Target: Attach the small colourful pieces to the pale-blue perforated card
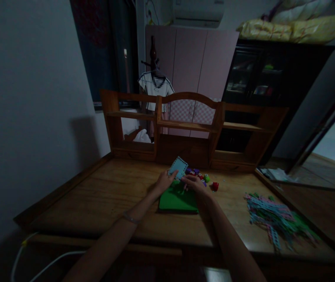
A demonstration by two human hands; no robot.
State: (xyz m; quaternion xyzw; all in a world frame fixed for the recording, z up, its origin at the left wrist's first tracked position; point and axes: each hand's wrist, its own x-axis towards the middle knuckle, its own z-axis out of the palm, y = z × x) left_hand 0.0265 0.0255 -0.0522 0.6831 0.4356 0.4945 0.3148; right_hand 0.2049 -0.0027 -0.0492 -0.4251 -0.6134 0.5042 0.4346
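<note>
Both hands meet at the counter's middle: the left hand (164, 181) pinches a pale blue card (178, 167) with punched edges, tilted up, while the right hand (195, 183) rests curled on a flat green mat (176, 201), grip unclear. Small round coloured punches (205, 179) cluster at one o'clock of the mat; pastel paper strips (274, 220) lie heaped at three o'clock on the worn wooden counter (102, 196), under a dim wooden hutch (191, 129).
</note>
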